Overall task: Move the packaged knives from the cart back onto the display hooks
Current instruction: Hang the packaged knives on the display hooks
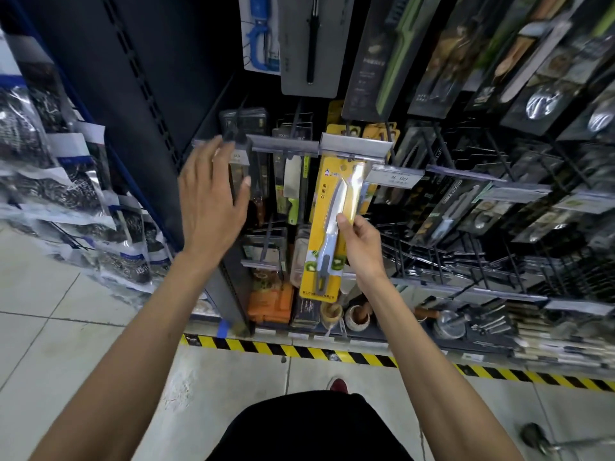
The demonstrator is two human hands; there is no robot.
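The dark display rack [206, 104] fills the upper middle and right of the frame. Its wire display hooks [440, 144] stick out toward the viewer. Packaged knives [293, 191] and other kitchen tools hang on them in rows, and clear price-tag holders [283, 146] sit at the hook ends. On the bottom shelf [366, 339], in the lower middle, stand an orange box [269, 304] and two wooden mortars [357, 317]. The tiled floor [66, 327] carries a yellow-black hazard tape [299, 351] along the foot of the rack. A metal ladle [532, 434] lies on the floor at lower right.
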